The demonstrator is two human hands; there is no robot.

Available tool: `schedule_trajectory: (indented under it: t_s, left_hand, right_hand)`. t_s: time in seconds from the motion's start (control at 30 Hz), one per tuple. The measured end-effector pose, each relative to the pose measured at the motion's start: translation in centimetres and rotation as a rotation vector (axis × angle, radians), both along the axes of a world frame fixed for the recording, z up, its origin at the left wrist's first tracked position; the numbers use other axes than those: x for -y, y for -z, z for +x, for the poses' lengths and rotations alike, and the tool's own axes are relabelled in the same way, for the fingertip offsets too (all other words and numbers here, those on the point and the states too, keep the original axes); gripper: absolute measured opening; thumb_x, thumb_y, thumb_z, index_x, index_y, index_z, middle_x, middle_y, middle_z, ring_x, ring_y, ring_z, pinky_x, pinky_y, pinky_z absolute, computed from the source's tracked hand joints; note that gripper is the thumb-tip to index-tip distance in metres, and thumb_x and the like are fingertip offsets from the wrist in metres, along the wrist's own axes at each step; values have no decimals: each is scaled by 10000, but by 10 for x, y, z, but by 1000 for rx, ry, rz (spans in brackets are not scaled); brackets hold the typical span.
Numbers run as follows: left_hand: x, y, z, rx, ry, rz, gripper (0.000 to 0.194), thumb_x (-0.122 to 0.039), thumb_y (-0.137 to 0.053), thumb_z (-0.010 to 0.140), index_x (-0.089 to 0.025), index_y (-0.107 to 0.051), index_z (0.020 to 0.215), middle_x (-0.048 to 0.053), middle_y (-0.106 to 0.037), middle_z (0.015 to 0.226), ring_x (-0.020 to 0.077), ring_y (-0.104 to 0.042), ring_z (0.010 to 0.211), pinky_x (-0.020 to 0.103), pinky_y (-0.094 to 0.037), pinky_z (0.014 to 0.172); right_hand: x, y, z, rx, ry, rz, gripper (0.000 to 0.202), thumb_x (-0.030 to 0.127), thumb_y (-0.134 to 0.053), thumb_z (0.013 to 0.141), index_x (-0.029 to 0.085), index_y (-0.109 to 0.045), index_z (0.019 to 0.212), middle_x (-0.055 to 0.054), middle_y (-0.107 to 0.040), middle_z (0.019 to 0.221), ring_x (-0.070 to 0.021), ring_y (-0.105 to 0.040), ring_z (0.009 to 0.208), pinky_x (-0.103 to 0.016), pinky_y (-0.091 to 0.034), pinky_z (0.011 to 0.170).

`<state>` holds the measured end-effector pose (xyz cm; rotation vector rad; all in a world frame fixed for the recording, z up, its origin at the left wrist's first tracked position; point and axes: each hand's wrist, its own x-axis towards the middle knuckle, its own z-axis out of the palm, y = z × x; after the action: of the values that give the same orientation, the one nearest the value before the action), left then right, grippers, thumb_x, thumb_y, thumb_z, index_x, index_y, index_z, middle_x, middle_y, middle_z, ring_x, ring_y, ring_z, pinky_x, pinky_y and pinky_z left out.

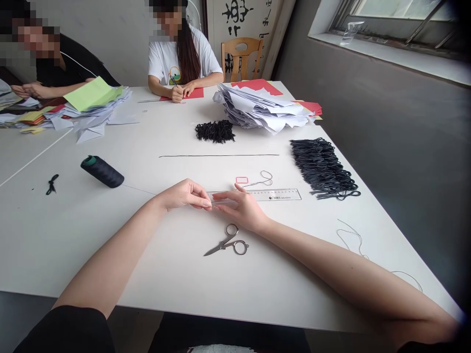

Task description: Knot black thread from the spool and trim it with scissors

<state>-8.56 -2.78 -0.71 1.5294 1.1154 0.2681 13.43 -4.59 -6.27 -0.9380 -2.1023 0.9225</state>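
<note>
Scissors (pixel 223 244) nr R hand (pixel 241 210), ruler (pixel 274 195) partly hidden; blk spool (pixel 105 172) L.

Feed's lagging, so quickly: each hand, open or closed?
Left hand: closed in a pinch; thread leads to it, actual hold unclear.
Right hand: thumb and fingers apart, open; can't tell if holding thread.

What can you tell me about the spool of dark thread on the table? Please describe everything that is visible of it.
The spool is a roughly cylindrical bundle of fine, almost black thread with a green end, perhaps plastic. It lies on its side on the white table, its green end pointing away and to the left. It looks thickly wound. A loose strand runs from its nearer end towards the left hand. No hand touches the spool itself.
</note>
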Motion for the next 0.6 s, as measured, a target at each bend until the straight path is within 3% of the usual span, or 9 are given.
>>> schedule_trajectory:
  t_s: [0.17,0.23,0.3,0.4,0.6]
  left_hand:
    - [1,1,3,-32,2,-6,155,-345,-722,730,-201,-766,768,43,-756,839,192,-673,881,285,-511,825]
    - [2,0,3,-41,2,-3,161,-351,-727,731,-202,-769,773,43,-757,842,191,-676,888,274,-513,818]
    - [2,-1,3,-53,3,2,162,-353,-733,726,-203,-771,775,44,-758,847,191,-678,893,268,-515,817]
    - [2,-2,1,-84,6,-19,185,-376,-736,726,-203,-774,780,52,-761,857,197,-685,899,272,-522,820]
    - [1,-2,-4,-86,-60,-87,251,-426,-764,702,-191,-765,790,76,-760,843,219,-703,899,307,-545,824]
  right_hand:
    - [1,-3,-2,-42,18,-49,124,258,-621,871,258,-741,902,23,-763,943,-160,-714,816,-496,-274,1156]
    - [2,-5,-3,-66,44,-125,132,239,-619,861,245,-751,865,12,-765,900,-157,-705,780,-423,-445,1019]
    - [3,-7,-3,-90,53,-197,126,241,-625,852,225,-750,846,-6,-762,879,-163,-699,786,-330,-531,814]
    - [5,-11,-2,-93,38,-208,138,247,-600,866,203,-725,829,-11,-754,865,-152,-684,773,-260,-513,671]
    - [3,-15,4,-22,39,-70,139,193,-547,868,187,-675,814,-9,-731,821,-131,-642,720,-242,-470,637]
